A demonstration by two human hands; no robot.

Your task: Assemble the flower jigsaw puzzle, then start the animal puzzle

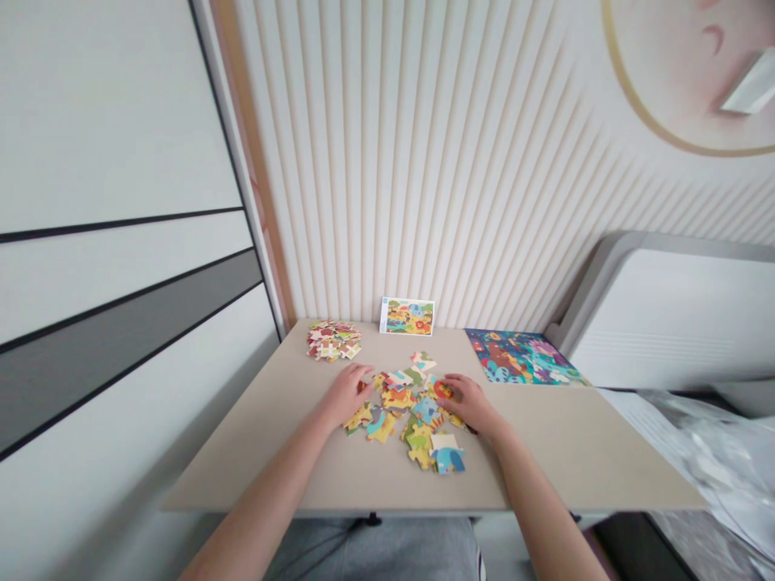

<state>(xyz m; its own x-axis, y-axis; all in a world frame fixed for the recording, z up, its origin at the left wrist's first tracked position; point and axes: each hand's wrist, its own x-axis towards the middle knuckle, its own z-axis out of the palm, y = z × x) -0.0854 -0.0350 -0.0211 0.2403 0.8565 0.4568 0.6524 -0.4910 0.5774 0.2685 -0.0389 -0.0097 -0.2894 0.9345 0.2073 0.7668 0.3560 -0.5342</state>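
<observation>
Bracketing flat, knob-edged puzzle pieces (396, 398), curled fingers (458, 382)

Head-worn view, forward and down over hands (344, 394) (474, 406)

Bright, diffuse, whitish light fills the scene, with a soft grey shadow at eight o'clock on the smooth white panelled cabinet (199, 420). Wide-angle stretching fans the cream, vertically ribbed wall (460, 121) toward one o'clock. Crumpled clear plastic wrapping (714, 460) smears pale at four o'clock; multicoloured cardboard puzzle pieces (396, 398) look slightly soft at six.
</observation>
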